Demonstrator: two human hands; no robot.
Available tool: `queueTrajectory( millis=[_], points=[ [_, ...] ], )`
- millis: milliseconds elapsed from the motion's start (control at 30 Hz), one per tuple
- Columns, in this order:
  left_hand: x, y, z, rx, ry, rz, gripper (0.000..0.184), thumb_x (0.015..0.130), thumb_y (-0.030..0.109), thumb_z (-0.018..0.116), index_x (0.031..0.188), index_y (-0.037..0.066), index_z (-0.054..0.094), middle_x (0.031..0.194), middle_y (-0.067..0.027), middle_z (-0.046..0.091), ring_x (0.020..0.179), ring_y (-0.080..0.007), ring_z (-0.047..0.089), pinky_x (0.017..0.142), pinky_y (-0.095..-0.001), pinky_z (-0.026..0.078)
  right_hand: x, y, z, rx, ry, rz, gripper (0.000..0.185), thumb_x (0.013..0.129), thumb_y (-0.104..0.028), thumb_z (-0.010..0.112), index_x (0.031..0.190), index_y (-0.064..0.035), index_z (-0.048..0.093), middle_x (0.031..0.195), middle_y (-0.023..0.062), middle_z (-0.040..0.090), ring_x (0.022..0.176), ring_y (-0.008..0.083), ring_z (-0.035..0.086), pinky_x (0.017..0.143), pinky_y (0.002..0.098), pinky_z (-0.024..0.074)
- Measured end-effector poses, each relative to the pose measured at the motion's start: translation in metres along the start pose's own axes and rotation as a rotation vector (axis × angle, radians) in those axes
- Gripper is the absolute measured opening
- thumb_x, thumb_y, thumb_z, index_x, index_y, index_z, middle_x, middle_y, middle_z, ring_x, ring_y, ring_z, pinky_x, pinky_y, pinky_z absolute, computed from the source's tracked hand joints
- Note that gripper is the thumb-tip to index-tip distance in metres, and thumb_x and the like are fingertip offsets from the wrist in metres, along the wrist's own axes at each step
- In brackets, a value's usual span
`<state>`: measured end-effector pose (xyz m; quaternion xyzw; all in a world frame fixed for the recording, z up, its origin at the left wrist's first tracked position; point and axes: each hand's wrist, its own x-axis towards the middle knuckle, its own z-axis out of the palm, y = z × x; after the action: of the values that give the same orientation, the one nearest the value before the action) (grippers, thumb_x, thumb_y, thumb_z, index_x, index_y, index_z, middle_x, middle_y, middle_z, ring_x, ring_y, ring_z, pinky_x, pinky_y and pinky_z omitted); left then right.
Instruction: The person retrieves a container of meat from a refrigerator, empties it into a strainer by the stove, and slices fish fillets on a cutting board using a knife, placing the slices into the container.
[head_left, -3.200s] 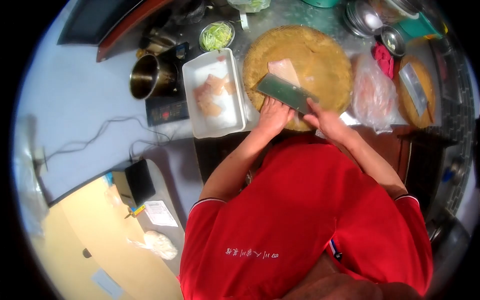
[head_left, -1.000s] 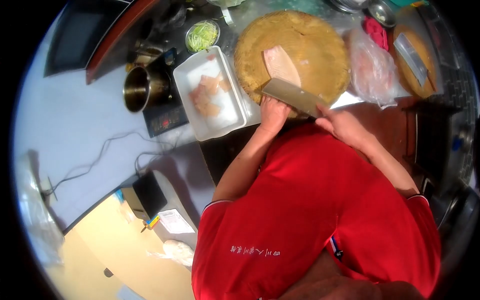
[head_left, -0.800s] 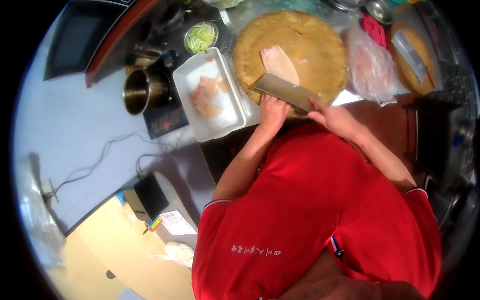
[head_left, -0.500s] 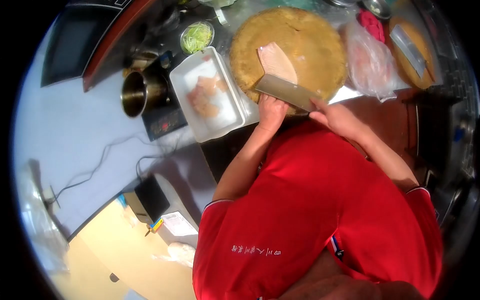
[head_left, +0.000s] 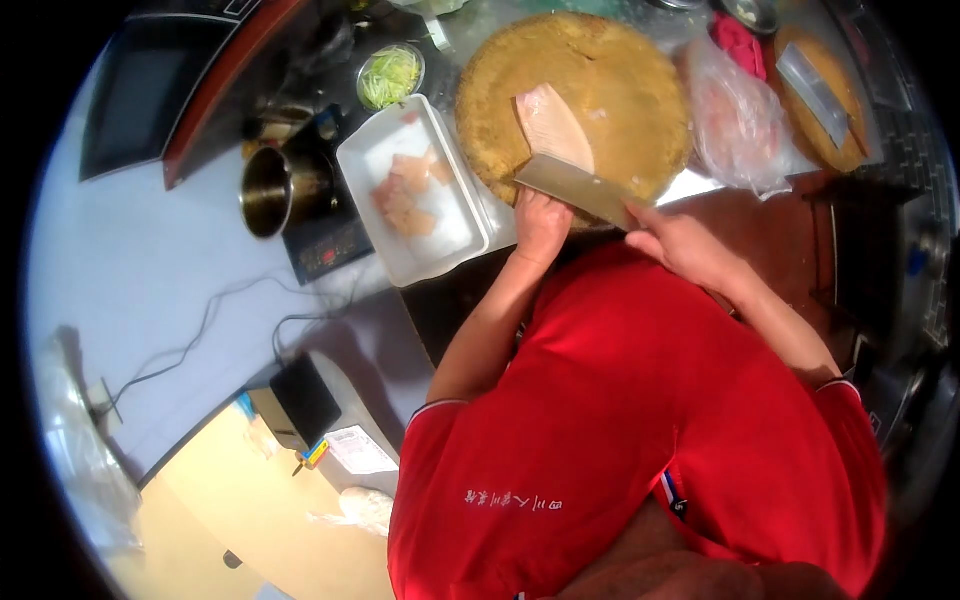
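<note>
A round wooden chopping block [head_left: 620,90] carries a pale pink slab of meat [head_left: 553,125], its near end hidden under a broad cleaver [head_left: 575,188]. My right hand [head_left: 685,245] is closed round the cleaver's handle at the block's near edge. Against the near side of the blade, my left hand [head_left: 543,222] has its fingers bent and their tips hidden by the blade; what lies beneath them cannot be made out. Left of the block stands a white tray [head_left: 480,205] with several thin slices of meat [head_left: 410,192] in it.
A bowl of shredded greens [head_left: 390,78] sits behind the tray. Left of it are a metal pot [head_left: 268,190] and a black cooker [head_left: 325,250]. On the right lie a plastic bag of meat [head_left: 740,125], a red cloth [head_left: 738,42] and a second cleaver [head_left: 812,95] on a smaller board.
The view has shifted, so the block and tray appear higher and farther left than at first. The cleaver rocks slightly over the meat's near end, with both hands staying beside it.
</note>
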<state>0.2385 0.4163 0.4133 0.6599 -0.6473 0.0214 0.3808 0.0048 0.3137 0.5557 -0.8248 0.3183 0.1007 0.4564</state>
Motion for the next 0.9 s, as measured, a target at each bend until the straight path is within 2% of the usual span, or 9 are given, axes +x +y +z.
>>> queueTrajectory(
  millis=[133,233,333,433,633,900],
  points=[
    [-0.003,-0.003,0.002,-0.027,-0.005,-0.005,0.030,0.073,-0.002,0.075,0.102,0.002,0.074,0.103,-0.0157,0.071,0.102,-0.0395,0.065,0.096,-0.0495,0.051,-0.007,0.000,-0.005,0.021,-0.057,0.029,0.062,0.107,-0.046,0.053,0.144,0.0033,0.052,0.115,0.0343,0.067,0.105,0.0515,0.065,0.092,0.0532,0.0512],
    [-0.003,-0.004,0.003,-0.036,0.007,0.002,0.036,0.069,-0.002,0.074,0.106,0.002,0.075,0.108,-0.0167,0.069,0.110,-0.0404,0.063,0.099,-0.0504,0.051,0.006,0.010,0.007,0.038,0.035,-0.061,0.061,0.107,-0.045,0.053,0.143,0.0033,0.053,0.114,0.0338,0.067,0.104,0.0511,0.066,0.091,0.0526,0.0511],
    [-0.005,-0.005,0.004,-0.011,-0.009,-0.004,0.035,0.070,-0.001,0.074,0.105,0.002,0.075,0.109,-0.0167,0.069,0.112,-0.0404,0.063,0.099,-0.0500,0.051,0.001,0.006,0.001,0.064,0.002,-0.049,0.061,0.107,-0.045,0.052,0.144,0.0031,0.052,0.117,0.0334,0.067,0.107,0.0506,0.065,0.093,0.0517,0.0509],
    [-0.008,-0.008,0.007,-0.020,-0.034,0.015,0.035,0.070,-0.001,0.075,0.105,0.002,0.075,0.111,-0.0165,0.068,0.112,-0.0405,0.063,0.100,-0.0495,0.051,-0.017,-0.006,-0.008,0.081,-0.048,0.033,0.061,0.108,-0.046,0.052,0.143,0.0039,0.052,0.119,0.0331,0.067,0.109,0.0502,0.065,0.095,0.0511,0.0505],
    [-0.006,-0.004,0.003,0.013,-0.009,0.003,0.035,0.070,-0.001,0.076,0.105,0.002,0.075,0.113,-0.0162,0.068,0.111,-0.0395,0.063,0.099,-0.0472,0.052,-0.001,0.008,0.005,0.086,0.013,-0.059,0.061,0.108,-0.045,0.050,0.142,0.0057,0.054,0.121,0.0324,0.067,0.112,0.0499,0.064,0.098,0.0509,0.0503],
    [-0.011,-0.006,0.006,-0.011,-0.007,-0.007,0.036,0.070,-0.001,0.075,0.106,0.002,0.073,0.112,-0.0164,0.068,0.111,-0.0393,0.063,0.099,-0.0480,0.052,-0.012,0.003,-0.006,0.133,-0.064,0.016,0.062,0.109,-0.046,0.048,0.145,0.0054,0.052,0.126,0.0320,0.066,0.118,0.0489,0.063,0.102,0.0484,0.0485]
  ],
)
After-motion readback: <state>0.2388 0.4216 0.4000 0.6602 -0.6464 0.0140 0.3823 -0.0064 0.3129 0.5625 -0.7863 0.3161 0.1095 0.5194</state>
